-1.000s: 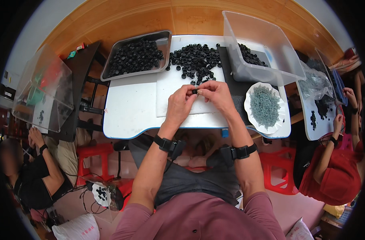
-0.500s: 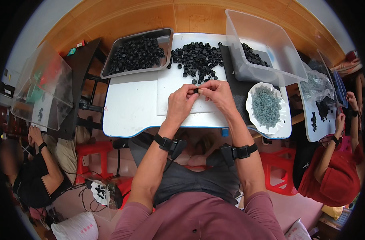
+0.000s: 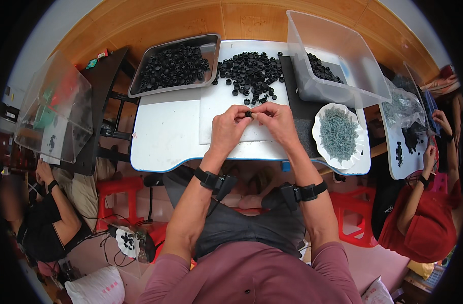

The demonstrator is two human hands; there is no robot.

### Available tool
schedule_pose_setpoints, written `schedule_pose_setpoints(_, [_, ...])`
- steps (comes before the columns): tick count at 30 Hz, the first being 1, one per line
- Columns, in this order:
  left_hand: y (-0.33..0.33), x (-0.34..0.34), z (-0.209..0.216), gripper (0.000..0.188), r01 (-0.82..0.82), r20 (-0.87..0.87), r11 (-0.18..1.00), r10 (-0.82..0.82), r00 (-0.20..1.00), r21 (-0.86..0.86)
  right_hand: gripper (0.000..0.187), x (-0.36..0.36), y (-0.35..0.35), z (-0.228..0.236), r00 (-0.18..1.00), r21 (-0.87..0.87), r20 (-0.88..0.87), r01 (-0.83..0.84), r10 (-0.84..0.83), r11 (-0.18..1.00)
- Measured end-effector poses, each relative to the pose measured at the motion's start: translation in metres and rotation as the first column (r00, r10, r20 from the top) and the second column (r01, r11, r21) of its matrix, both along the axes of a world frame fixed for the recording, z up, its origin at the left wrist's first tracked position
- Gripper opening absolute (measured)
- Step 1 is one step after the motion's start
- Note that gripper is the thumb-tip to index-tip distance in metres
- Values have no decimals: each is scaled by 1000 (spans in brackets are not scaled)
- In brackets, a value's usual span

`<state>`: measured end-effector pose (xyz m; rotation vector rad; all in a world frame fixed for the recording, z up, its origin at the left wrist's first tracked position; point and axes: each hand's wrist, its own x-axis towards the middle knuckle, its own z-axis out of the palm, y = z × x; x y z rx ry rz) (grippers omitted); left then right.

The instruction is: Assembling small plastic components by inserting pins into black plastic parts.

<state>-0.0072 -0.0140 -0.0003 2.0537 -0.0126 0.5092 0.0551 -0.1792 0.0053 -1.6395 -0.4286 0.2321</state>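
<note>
Over the white board (image 3: 211, 129) on the table, my two hands meet fingertip to fingertip. My left hand (image 3: 228, 128) is closed in a pinch on a small black round cap (image 3: 248, 114). Against the cap's right side, the thumb and fingers of my right hand (image 3: 278, 123) are pressed together; whatever is between them is too small to make out. Just beyond my fingers lies a loose spread of similar black caps (image 3: 252, 71). To the right of my right hand, a white scalloped dish (image 3: 361, 147) holds a heap of thin grey-green screw-like pieces (image 3: 338, 133).
A metal tray (image 3: 215, 61) of black caps stands at the back left. A clear plastic bin (image 3: 338, 93) with more caps sits at the back right, partly over a dark mat (image 3: 291, 91). Other people work at side tables; red stools (image 3: 117, 190) flank me.
Both hands stay at nearly the same place, with the fingers shifted slightly around the black cap. At the far right, another person's hand has moved a little.
</note>
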Motion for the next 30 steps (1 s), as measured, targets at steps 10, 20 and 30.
schedule_pose_setpoints(10, [11, -2, 7, 33, 78, -201, 966, -129, 971, -246, 15, -4, 3, -7, 989, -83, 134, 76, -65, 994])
schedule_pose_setpoints(20, [13, 2, 11, 31, 9, -274, 952, -98, 957, -306, 23, -5, 4, -6, 954, -49, 299, 8, 7, 999])
schedule_pose_setpoints(30, [10, -1, 8, 27, 39, -247, 928, -138, 959, -370, 24, -10, 2, 0, 990, 9, 142, 12, -14, 1000])
